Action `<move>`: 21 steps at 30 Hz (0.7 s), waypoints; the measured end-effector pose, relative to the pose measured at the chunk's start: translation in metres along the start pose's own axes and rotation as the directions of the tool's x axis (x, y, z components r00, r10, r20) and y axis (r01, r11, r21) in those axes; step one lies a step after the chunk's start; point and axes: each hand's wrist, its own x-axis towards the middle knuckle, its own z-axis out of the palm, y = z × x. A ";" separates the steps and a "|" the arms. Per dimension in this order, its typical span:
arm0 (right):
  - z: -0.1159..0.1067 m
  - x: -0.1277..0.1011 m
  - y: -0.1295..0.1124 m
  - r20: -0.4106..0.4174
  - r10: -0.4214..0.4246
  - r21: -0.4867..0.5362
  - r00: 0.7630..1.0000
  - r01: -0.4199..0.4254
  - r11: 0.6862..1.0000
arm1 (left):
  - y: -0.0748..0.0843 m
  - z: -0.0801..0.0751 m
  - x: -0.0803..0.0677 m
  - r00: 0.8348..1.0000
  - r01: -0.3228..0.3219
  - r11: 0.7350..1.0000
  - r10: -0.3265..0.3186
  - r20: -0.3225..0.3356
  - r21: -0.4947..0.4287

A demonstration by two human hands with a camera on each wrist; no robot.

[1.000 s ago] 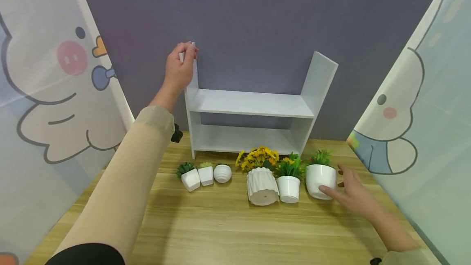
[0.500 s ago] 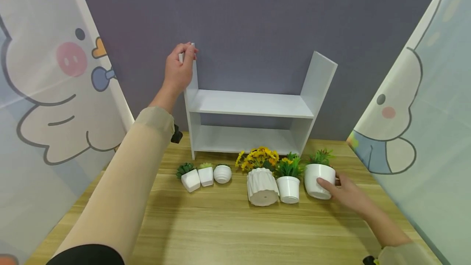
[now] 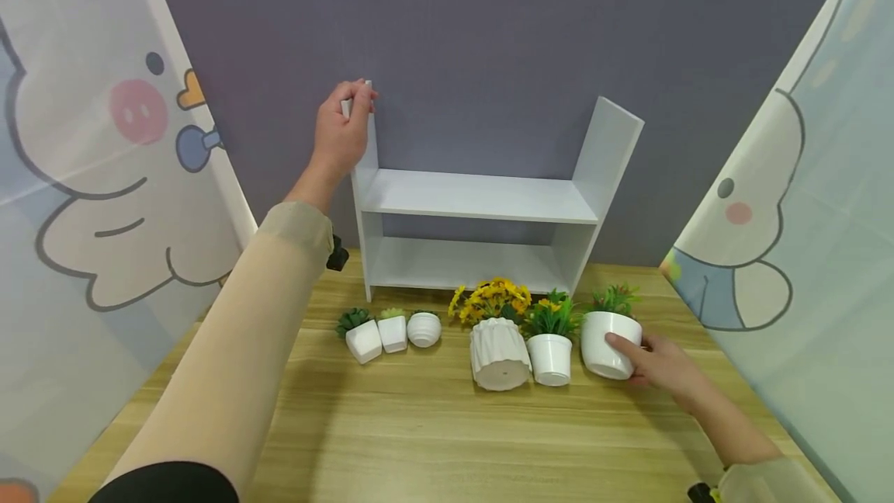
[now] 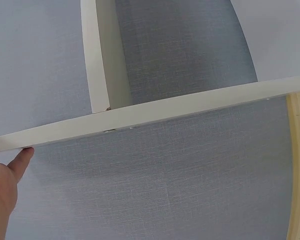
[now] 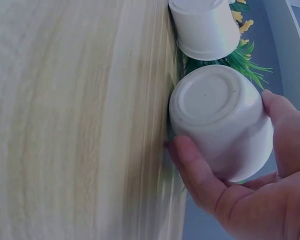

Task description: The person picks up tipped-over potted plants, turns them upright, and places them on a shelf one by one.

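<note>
My left hand [image 3: 342,126] grips the top of the left side panel of a white two-tier shelf [image 3: 482,196]. In the left wrist view, the thumb of that hand [image 4: 5,185] lies against the panel's long edge [image 4: 155,111]. On the right, my right hand [image 3: 663,367] holds a round white pot [image 3: 604,344] with a leafy green plant [image 3: 615,300]. Its fingers curl about the pot's side, the thumb on the near face. The right wrist view shows the pot [image 5: 217,107] tipped over, its base facing the camera, close to the wooden table.
Left of the held pot lie a smaller white pot [image 3: 549,359] with a green plant and a ribbed pot [image 3: 499,355] with yellow flowers [image 3: 494,300]. Farther left are 3 small succulent pots, one a white cube [image 3: 364,342]. A grey wall [image 3: 482,37] stands behind the shelf.
My right hand has moved left from beside the round white pot and taken hold of it. The left hand keeps its grip on the shelf panel.
</note>
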 end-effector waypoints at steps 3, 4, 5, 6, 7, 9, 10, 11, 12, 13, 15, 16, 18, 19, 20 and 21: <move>-0.001 -0.001 0.001 -0.009 0.011 0.012 1.000 -0.011 1.000 | 0.000 0.001 0.001 1.000 0.004 1.000 -0.004 0.002 -0.011; -0.001 -0.001 0.001 -0.015 0.011 0.015 1.000 -0.010 1.000 | 0.000 0.001 0.001 1.000 0.009 1.000 -0.009 0.002 -0.009; -0.001 -0.002 0.001 -0.021 0.010 0.016 1.000 -0.010 1.000 | 0.000 0.001 0.001 1.000 0.007 1.000 -0.007 -0.001 -0.010; -0.001 -0.002 0.001 -0.027 0.010 0.017 1.000 -0.010 1.000 | 0.001 0.001 0.002 1.000 0.008 1.000 -0.008 -0.002 -0.008; -0.001 -0.002 0.001 -0.032 0.009 0.020 0.999 -0.009 1.000 | 0.001 0.001 0.002 1.000 0.009 1.000 -0.009 -0.002 -0.004; -0.002 -0.002 0.001 -0.042 0.009 0.014 0.999 -0.009 1.000 | 0.001 0.001 0.002 1.000 0.000 1.000 0.000 -0.004 0.005; -0.003 -0.002 0.000 -0.046 0.007 0.006 0.999 -0.007 1.000 | 0.001 0.000 0.002 1.000 0.000 1.000 0.000 -0.005 0.009; -0.003 -0.002 -0.001 -0.046 0.003 0.003 0.999 -0.003 1.000 | 0.001 0.000 0.002 1.000 0.001 1.000 -0.001 -0.005 0.012; -0.004 -0.002 -0.001 -0.045 -0.002 0.002 0.999 0.002 1.000 | 0.001 0.000 0.002 1.000 0.002 1.000 -0.002 -0.004 0.016; -0.004 -0.001 -0.001 -0.046 -0.008 -0.001 0.999 0.008 1.000 | 0.001 -0.001 0.002 1.000 0.001 1.000 -0.001 -0.004 0.021; -0.005 -0.001 -0.001 -0.054 -0.018 -0.012 0.998 0.018 1.000 | 0.001 -0.001 0.002 1.000 0.001 1.000 -0.001 -0.004 0.025; -0.005 -0.001 -0.001 -0.056 -0.023 -0.014 0.998 0.022 1.000 | 0.002 -0.001 0.002 1.000 0.000 1.000 0.000 -0.005 0.027; -0.005 -0.001 -0.001 -0.059 -0.026 -0.026 0.998 0.024 0.999 | 0.002 -0.001 0.002 1.000 -0.003 1.000 0.003 -0.004 0.029; -0.005 -0.001 -0.001 -0.062 -0.025 -0.039 0.998 0.022 0.999 | 0.003 -0.001 0.002 1.000 -0.007 1.000 0.007 -0.003 0.026; -0.005 -0.001 -0.001 -0.062 -0.023 -0.048 0.998 0.020 0.999 | 0.003 0.000 0.002 1.000 -0.009 1.000 0.009 -0.003 0.020; -0.005 -0.001 -0.001 -0.063 -0.020 -0.059 0.998 0.016 0.998 | 0.004 0.000 0.003 1.000 -0.010 1.000 0.010 -0.003 0.016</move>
